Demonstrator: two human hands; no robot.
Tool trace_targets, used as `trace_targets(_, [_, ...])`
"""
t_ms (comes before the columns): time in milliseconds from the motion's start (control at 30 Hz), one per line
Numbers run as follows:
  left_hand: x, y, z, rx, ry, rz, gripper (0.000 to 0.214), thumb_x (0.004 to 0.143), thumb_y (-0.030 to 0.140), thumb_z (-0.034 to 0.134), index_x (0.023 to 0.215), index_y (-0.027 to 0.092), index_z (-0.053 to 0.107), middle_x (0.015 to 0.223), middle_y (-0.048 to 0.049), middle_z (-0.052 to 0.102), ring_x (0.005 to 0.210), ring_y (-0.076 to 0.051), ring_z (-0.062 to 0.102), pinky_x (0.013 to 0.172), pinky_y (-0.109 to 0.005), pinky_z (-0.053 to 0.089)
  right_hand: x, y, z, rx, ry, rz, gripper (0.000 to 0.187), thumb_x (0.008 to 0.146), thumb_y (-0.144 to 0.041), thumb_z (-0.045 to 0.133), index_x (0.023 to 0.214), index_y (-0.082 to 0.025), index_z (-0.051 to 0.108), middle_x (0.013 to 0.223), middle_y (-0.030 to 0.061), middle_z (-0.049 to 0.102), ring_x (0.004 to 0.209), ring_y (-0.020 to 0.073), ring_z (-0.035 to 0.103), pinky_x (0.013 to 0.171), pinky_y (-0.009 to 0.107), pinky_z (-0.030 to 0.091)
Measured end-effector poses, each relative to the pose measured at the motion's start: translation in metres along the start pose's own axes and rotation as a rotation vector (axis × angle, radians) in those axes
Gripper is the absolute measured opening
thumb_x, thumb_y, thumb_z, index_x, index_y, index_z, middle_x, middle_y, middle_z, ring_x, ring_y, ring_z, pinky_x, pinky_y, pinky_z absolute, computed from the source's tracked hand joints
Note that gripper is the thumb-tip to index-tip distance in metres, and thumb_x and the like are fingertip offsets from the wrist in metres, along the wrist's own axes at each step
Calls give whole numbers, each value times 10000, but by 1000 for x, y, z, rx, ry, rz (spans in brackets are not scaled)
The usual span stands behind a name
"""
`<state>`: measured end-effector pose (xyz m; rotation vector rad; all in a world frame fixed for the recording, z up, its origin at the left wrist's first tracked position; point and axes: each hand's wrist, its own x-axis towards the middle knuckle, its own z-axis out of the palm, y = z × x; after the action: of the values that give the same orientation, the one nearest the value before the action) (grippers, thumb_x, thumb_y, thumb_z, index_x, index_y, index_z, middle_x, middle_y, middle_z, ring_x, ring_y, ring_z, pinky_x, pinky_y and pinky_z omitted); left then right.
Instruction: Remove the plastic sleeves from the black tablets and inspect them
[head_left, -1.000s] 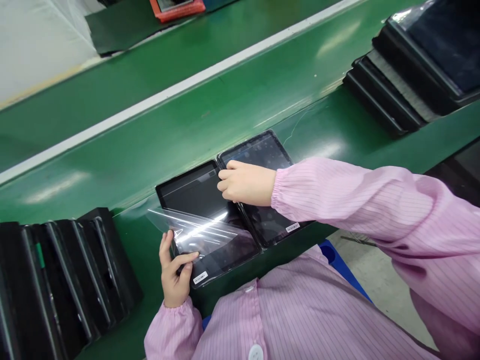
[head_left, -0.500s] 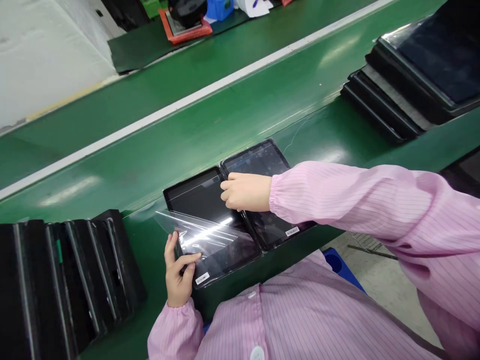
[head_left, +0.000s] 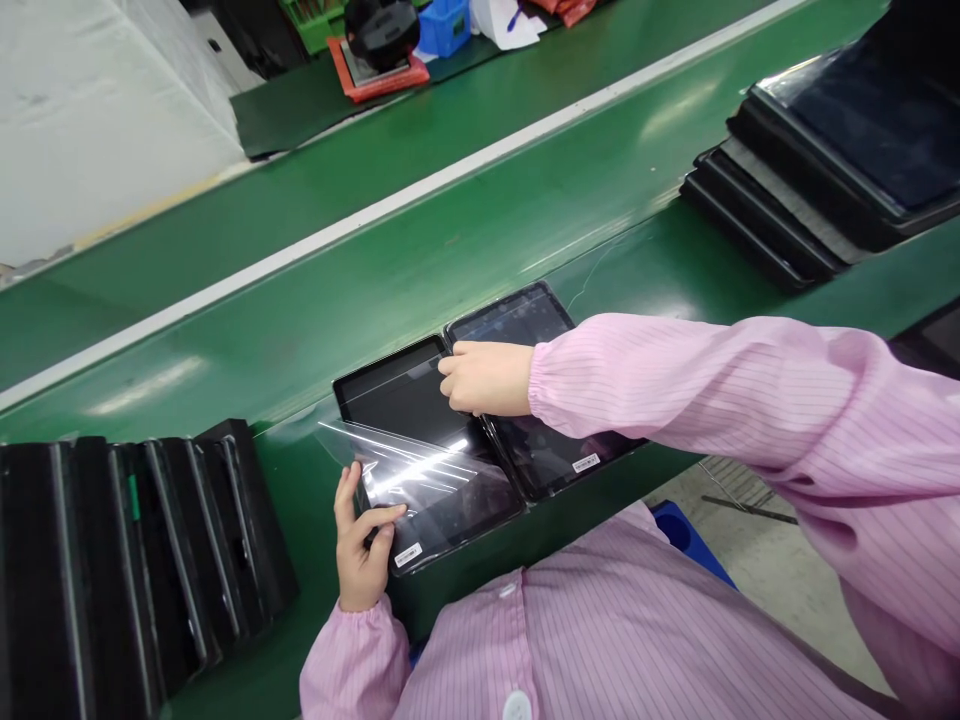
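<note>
Head view has the left hand (head_left: 365, 555), fingers spread, touching clear plastic film (head_left: 450, 500) at seven o'clock on a rectangular black tablet (head_left: 401, 395) on the green worktop (head_left: 637, 275). Another black tablet (head_left: 544, 445) adjoins at two o'clock. Where they meet, the right hand (head_left: 486, 378) curls its fingers together; I can't tell their grip.
</note>
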<state>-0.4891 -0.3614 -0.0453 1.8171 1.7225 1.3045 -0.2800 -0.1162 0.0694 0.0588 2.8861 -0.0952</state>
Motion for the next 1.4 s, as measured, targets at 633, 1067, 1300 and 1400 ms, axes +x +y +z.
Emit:
trace_targets(633, [-1, -1, 0, -17, 2, -16, 191, 934, 195, 572, 921, 277, 744, 1609, 53, 357, 1506, -252, 287, 1244, -529, 207, 2, -2, -5, 9, -56, 4, 120, 809, -130, 780, 739, -167, 690, 889, 38, 721, 985, 225, 535, 713, 347, 271])
trace_targets(1067, [-2, -2, 1, -5, 6, -18, 189, 933, 206, 574, 899, 257, 753, 1606, 16, 365, 1501, -298, 297, 1232, -581, 217, 4, 0, -6, 6, -81, 19, 122, 808, -169, 792, 744, -173, 688, 905, 37, 730, 1003, 230, 545, 722, 345, 285])
trace_targets(1300, [-1, -1, 2, -5, 12, -15, 189, 936, 212, 568, 907, 264, 748, 1605, 29, 365, 1502, -287, 295, 1237, -569, 211, 3, -2, -10, 10, -113, 22, 123, 809, -164, 784, 732, -172, 688, 872, 34, 720, 974, 222, 550, 706, 345, 279])
trace_targets(1400, [-1, -1, 1, 13, 10, -14, 194, 937, 214, 564, 898, 259, 749, 1604, 22, 367, 1500, -293, 297, 1233, -574, 218, 4, -3, -10, 9, -115, 44, 112, 823, -179, 775, 742, -168, 698, 878, 45, 719, 977, 231, 552, 701, 349, 275])
